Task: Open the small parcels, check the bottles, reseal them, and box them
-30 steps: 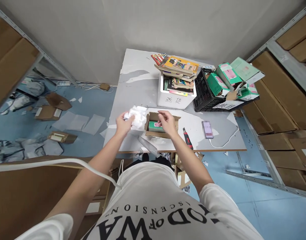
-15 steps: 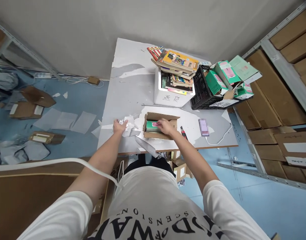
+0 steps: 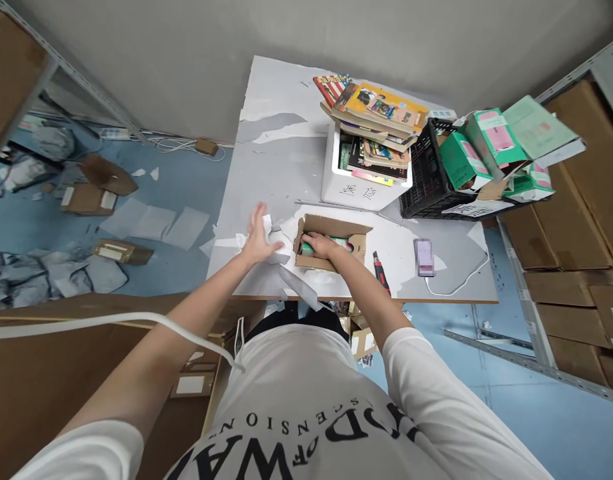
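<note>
My left hand (image 3: pixel 257 241) is open over the left part of the table, fingers spread beside crumpled white paper (image 3: pixel 281 248). My right hand (image 3: pixel 320 245) reaches into an open cardboard box (image 3: pixel 357 248). Its fingers are curled around the left end of a green box (image 3: pixel 307 249) lying inside. Part of the green box is hidden under that hand. A red and black utility knife (image 3: pixel 380 272) lies just right of the cardboard box.
Behind stands a white foam bin (image 3: pixel 359 193) heaped with books (image 3: pixel 381 110). Beside it, a black crate (image 3: pixel 426 197) holds green boxes (image 3: pixel 496 137). A phone (image 3: pixel 425 258) with a white cable lies at right. Torn paper strips (image 3: pixel 300 285) lie along the table's front edge.
My left hand has come off the crumpled paper, and its fingers have spread. My right hand has shifted to the left end of the green box. The camera view has shifted.
</note>
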Available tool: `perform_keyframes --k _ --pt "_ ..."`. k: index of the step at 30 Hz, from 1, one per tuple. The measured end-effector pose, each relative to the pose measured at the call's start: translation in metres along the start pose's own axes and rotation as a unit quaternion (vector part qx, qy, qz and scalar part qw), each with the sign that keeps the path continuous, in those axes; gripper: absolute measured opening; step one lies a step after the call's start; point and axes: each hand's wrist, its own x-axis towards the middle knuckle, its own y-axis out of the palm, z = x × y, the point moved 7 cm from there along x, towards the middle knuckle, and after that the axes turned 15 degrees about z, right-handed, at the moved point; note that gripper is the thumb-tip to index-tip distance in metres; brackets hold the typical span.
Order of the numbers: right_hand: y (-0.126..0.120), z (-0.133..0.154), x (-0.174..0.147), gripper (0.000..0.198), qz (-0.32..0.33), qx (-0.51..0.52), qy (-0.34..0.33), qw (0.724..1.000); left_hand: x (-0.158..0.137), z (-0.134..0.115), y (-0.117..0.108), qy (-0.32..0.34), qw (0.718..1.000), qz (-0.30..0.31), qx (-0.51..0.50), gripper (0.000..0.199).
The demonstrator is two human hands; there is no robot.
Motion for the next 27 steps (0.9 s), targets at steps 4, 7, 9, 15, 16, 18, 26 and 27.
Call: perform_keyframes --k 4,7,9,15,16,18,26,27 --pt "0.003 -0.004 0.001 0.049 0.018 -0.008 0.018 1.000 -0.016 -0.071 0.035 0.171 0.974 0.117 0.093 0.094" --pt "0.000 -0.004 -0.005 0.045 0.011 -0.025 0.016 0.999 -0.030 -0.096 0.060 0.210 0.950 0.151 0.174 0.032" --pt "-0.004 -0.004 -0.013 0.048 0.003 -0.039 0.007 0.999 -0.036 -0.101 0.071 0.205 0.940 0.166 0.216 0.021" --pt "-0.024 -0.002 -0.041 0.046 -0.034 -0.084 -0.041 0.995 -0.037 -0.107 0.090 0.190 0.918 0.195 0.289 0.015" --pt "-0.026 0.000 -0.045 0.046 -0.037 -0.089 -0.049 0.994 -0.035 -0.108 0.092 0.183 0.917 0.192 0.297 0.013" --pt "-0.026 0.003 -0.051 0.046 -0.025 -0.100 -0.057 0.993 -0.031 -0.111 0.098 0.170 0.916 0.189 0.312 0.017" --pt "-0.042 -0.002 -0.100 0.047 -0.107 -0.074 -0.089 0.987 -0.033 -0.112 0.107 0.176 0.900 0.160 0.364 0.023" --pt "-0.048 -0.007 -0.110 0.046 -0.137 -0.052 -0.093 0.985 -0.033 -0.110 0.107 0.179 0.898 0.159 0.370 0.023"
